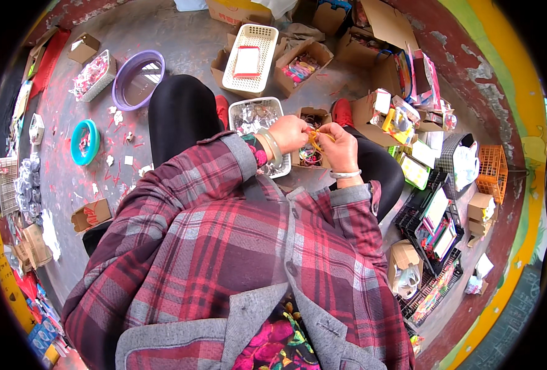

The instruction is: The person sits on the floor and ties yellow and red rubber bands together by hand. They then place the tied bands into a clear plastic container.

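Over my lap, my left hand [289, 133] and my right hand [340, 148] are close together, fingers pinched. Between them is a thin, looped yellow-orange band [314, 140], which both hands grip; whether it is elastic or cord I cannot tell. Just beyond my left hand stands a white basket [232, 111] with small white and silvery pieces in it, partly hidden by my wrist. Below the hands, a cardboard box [326, 161] holds colourful bands or small items, half covered by my fingers.
Farther out stand a white perforated basket [267, 38], a box of colourful packets [299, 66] and more cartons [363, 111]. To the left are a purple basin [120, 92], a turquoise basin [76, 148] and scattered scraps. Black crates [418, 246] and an orange crate [494, 169] stand right.
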Demonstrator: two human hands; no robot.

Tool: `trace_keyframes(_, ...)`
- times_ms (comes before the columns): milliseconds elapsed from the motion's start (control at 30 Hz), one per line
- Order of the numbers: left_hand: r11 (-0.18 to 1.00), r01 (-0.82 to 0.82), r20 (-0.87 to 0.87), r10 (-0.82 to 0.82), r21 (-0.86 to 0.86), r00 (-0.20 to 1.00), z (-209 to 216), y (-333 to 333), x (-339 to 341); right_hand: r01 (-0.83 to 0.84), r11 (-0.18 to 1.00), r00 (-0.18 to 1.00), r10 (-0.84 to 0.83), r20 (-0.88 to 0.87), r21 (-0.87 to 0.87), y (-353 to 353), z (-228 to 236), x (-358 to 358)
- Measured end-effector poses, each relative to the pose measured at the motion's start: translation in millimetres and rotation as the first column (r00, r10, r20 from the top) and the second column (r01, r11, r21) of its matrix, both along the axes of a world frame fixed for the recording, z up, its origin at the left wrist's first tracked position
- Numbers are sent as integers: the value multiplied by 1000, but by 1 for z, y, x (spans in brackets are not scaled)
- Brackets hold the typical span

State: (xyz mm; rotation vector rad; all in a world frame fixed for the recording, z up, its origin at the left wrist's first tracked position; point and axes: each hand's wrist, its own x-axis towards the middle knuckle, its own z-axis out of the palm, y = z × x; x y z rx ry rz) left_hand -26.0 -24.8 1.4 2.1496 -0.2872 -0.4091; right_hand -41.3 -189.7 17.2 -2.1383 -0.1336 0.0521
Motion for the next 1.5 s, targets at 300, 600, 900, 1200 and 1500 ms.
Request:
trace_keyframes(300, 993, 94, 5, -95, 70, 995, -8, -1, 1, -64, 994, 998, 62, -24, -92, 1, 8, -3)
trace_keyframes(600, 988, 147, 32, -148, 40, 988, -14, -3, 2, -109, 974, 976, 142, 163, -201, -3, 4, -2)
trace_keyframes(900, 990, 132, -119, -137, -44, 983, -2, -3, 0, -66, 985, 997, 71, 26, -161, 2, 13, -4)
trace_keyframes(1200, 978, 96, -171, -129, -187, 977, -5, -3, 1, -204, 948, 970, 229, 79, -244, -7, 3, -2)
trace_keyframes(1500, 875, -122, -478, -135, -469, 868, 0, -6, -1, -55, 995, 988, 66, -138, 81, -6, 6, 1)
